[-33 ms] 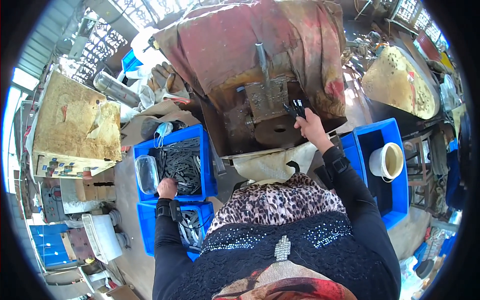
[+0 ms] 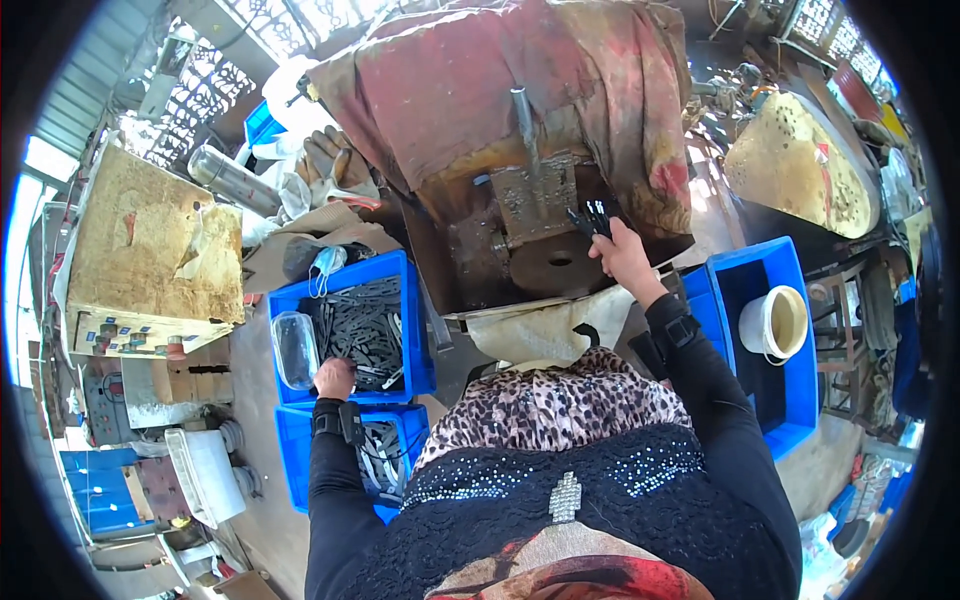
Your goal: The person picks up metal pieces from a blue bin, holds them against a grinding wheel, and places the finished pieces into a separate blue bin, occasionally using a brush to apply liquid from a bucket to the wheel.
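My right hand (image 2: 626, 257) is closed round a small bunch of dark metal strips (image 2: 597, 218) with bright tips. It holds them at the right side of a rusty machine tray, above and beside a round grinding wheel (image 2: 555, 262). My left hand (image 2: 335, 378) lies at the near edge of a heap of grey metal strips (image 2: 362, 325) in a blue crate (image 2: 410, 345). Its fingers are curled; whatever is in them is hidden. Beside that hand stands a clear plastic box (image 2: 295, 348).
A stained red cloth (image 2: 480, 90) drapes the machine, and a metal pipe (image 2: 524, 120) rises above the wheel. A second blue crate (image 2: 290, 455) with strips stands nearer me. On the right, a blue crate (image 2: 795, 400) holds a white bucket (image 2: 773, 325). A worn cabinet (image 2: 150, 240) stands left.
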Tool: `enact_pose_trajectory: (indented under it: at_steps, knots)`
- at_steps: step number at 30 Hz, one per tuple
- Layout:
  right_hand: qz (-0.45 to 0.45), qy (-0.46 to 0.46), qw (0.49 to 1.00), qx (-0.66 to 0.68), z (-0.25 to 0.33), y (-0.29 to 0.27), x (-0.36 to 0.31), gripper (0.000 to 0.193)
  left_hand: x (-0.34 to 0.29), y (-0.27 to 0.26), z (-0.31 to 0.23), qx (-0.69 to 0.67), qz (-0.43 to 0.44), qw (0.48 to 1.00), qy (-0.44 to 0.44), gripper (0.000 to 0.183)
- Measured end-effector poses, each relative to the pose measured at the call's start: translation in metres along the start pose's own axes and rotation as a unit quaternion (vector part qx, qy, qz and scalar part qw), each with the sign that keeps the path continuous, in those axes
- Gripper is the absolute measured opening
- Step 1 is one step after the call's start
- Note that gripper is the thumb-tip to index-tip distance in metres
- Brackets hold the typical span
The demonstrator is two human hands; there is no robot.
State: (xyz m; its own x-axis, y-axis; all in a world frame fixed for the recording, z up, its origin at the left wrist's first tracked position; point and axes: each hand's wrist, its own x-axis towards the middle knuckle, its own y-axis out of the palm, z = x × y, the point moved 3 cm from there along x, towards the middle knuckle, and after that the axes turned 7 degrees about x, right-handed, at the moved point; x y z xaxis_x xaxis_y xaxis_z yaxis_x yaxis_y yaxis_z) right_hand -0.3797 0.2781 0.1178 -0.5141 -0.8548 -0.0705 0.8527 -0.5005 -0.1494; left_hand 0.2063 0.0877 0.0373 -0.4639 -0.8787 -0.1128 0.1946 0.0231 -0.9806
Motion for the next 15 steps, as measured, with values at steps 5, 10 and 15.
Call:
enact_pose_trajectory:
  at_steps: [5,10,15]
  knots:
    - [0.003,-0.006,1.0,-0.007,0.001,0.001,0.001,0.015,-0.014,-0.011,0.017,0.071,0.021,0.996,-0.043,0.017]
    - [-0.006,0.0,1.0,-0.006,-0.001,-0.003,0.0,0.015,-0.007,-0.041,0.014,-0.308,0.148,0.925,-0.164,0.019]
    - [0.0,-0.001,1.0,-0.027,-0.008,-0.001,0.004,0.017,-0.011,-0.139,-0.061,-0.609,0.113,0.764,-0.183,0.024]
